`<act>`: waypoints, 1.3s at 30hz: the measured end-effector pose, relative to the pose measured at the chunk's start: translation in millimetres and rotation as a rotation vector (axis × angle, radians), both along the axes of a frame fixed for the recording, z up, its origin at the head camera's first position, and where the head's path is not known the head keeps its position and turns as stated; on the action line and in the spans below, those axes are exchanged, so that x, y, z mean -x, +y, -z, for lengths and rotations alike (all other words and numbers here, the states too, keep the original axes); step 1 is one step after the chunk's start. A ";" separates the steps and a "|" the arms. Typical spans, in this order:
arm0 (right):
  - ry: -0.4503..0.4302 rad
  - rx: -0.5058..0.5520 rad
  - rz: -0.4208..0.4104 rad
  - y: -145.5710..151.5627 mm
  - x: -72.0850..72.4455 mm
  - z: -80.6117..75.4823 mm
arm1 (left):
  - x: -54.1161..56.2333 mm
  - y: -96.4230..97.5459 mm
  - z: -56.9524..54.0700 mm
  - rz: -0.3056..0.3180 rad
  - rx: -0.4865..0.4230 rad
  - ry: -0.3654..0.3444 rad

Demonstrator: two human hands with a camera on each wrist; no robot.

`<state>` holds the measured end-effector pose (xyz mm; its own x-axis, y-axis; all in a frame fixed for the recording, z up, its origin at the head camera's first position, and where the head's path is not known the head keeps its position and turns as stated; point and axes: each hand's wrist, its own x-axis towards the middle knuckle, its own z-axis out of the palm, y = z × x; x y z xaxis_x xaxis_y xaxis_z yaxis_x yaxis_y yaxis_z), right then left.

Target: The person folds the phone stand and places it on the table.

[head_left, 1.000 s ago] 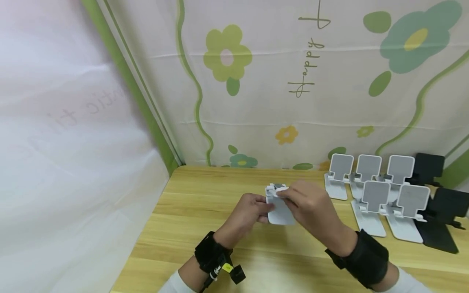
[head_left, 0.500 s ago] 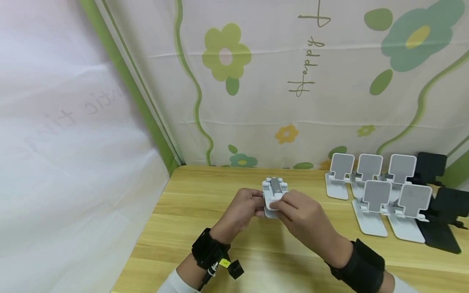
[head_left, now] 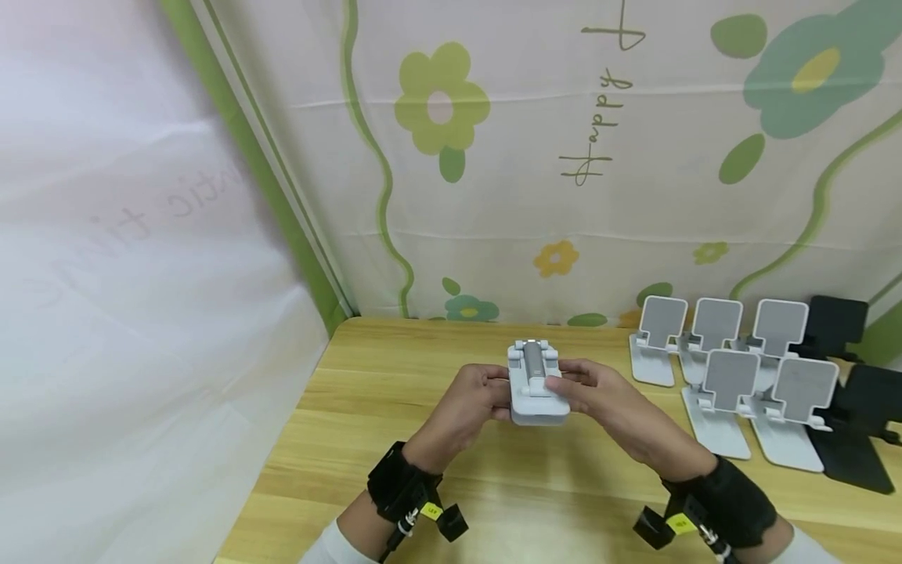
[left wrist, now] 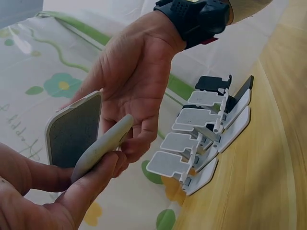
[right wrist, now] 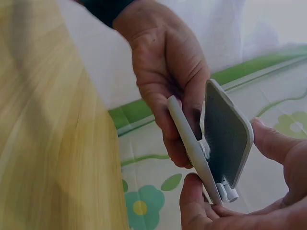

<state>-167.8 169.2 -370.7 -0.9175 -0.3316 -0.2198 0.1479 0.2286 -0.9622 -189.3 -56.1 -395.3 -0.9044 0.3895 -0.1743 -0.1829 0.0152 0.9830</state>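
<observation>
Item 1: white folding stand (head_left: 524,398), held in both hands above the wooden table (head_left: 366,439), mid-table in my head view. Condition: partly folded. In the wrist views its plate (right wrist: 225,132) stands at a narrow angle to the base slab (right wrist: 192,147), grey pad facing inward, with a gap between the two. The grey post (head_left: 534,362) lies uppermost in the head view.

Item 2: left hand (head_left: 468,399). Fingers curled, pinching the base slab by its edge; the thumb reaches into the gap.

Item 3: right hand (head_left: 613,403). Thumb against the plate's outer side, fingers bent beneath the base slab, the stand gripped between them.

Item 4: five white stands (head_left: 730,380) and two black stands (head_left: 838,323), in two rows to the right, plates raised, well apart from the hands.

Handling notes: I judge the step in hand to be setting the plate's angle; which way it is turning, I cannot tell. I would keep the left pinch firm and let the right thumb do the work, pressing evenly and square to the hinge (right wrist: 231,193), since a lopsided push could twist it. Should the plate be pressed down, the left thumb wants drawing out first (a nipped thumb improves no collection).
</observation>
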 end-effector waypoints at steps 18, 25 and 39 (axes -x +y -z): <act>-0.085 0.128 -0.044 3.2 3.2 1.7 | -1.2 2.2 -1.0 -0.001 0.014 0.014; -0.091 0.139 -0.039 4.0 2.9 4.1 | -2.7 2.3 -1.1 0.004 0.019 0.011; -0.095 0.189 -0.093 12.5 5.1 10.6 | -4.0 3.1 -0.2 0.003 0.024 -0.009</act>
<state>-172.9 181.7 -381.3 -0.8593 -0.4570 -0.2297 0.2265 0.0628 -0.9720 -185.3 -53.0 -395.1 -0.9015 0.3879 -0.1917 -0.1915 0.0396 0.9807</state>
